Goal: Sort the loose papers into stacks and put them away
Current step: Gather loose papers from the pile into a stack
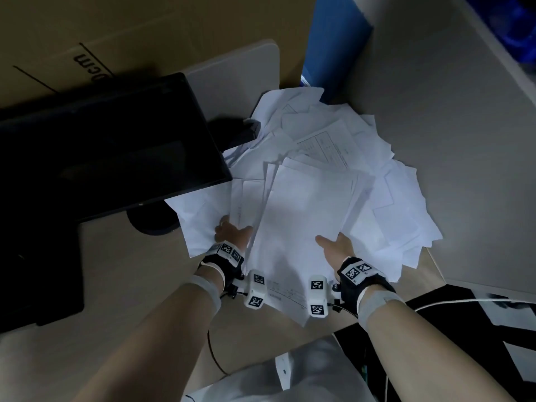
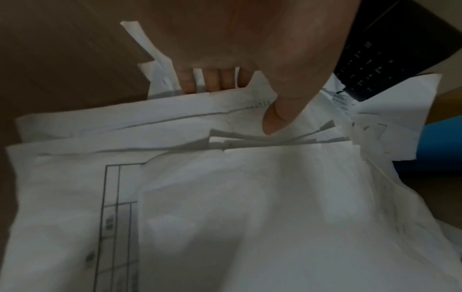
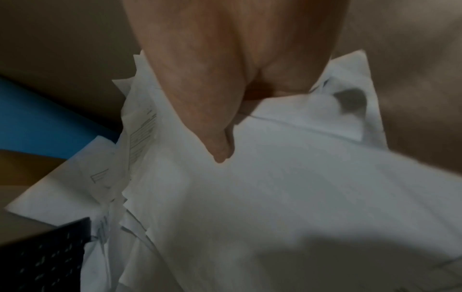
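A messy heap of loose white papers (image 1: 342,140) covers the middle of the desk, some printed with tables. On its near side lies a thicker bundle of sheets (image 1: 304,216), held at both edges. My left hand (image 1: 232,232) grips the bundle's left edge. In the left wrist view its thumb (image 2: 275,118) presses on top and its fingers (image 2: 212,81) curl under the sheets (image 2: 225,217). My right hand (image 1: 333,246) grips the right edge. Its thumb (image 3: 220,150) lies on the top sheet (image 3: 300,187), and its fingers are hidden beneath.
A black monitor (image 1: 101,140) on a round base (image 1: 153,224) stands left of the heap. A black keyboard (image 2: 375,65) lies beside the papers. A blue panel (image 1: 333,47) and a cardboard box (image 1: 87,33) stand behind. A white cable (image 1: 464,301) runs at right.
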Demonstrator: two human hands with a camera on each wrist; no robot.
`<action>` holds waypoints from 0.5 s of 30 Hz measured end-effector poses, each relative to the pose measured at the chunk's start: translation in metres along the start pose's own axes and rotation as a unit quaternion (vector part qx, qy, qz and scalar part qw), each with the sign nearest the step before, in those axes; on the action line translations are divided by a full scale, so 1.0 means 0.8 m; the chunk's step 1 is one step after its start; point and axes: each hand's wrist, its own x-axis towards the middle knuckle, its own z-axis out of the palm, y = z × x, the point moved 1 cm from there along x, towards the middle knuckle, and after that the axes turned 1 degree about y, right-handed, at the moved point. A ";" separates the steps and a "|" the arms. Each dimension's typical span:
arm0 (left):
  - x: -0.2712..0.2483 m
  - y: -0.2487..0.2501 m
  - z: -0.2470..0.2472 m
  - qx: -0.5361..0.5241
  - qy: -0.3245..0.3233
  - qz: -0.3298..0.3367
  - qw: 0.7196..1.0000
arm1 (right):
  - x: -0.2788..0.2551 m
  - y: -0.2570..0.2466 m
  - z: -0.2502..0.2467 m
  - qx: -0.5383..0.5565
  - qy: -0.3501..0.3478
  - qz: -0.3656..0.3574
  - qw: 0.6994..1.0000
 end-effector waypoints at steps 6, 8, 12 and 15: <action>0.007 0.005 -0.013 -0.027 -0.073 0.047 0.996 | -0.007 -0.005 0.042 -0.081 -0.018 -0.021 0.996; 0.011 -0.002 -0.016 -0.005 -0.078 0.075 0.994 | -0.007 0.000 0.046 -0.103 -0.005 -0.020 0.994; 0.029 -0.021 -0.026 0.003 -0.053 0.095 0.994 | -0.007 0.007 0.037 -0.122 0.072 -0.010 0.990; 0.037 -0.024 -0.026 -0.030 -0.068 0.077 0.994 | -0.001 0.009 0.038 -0.145 0.078 -0.009 0.986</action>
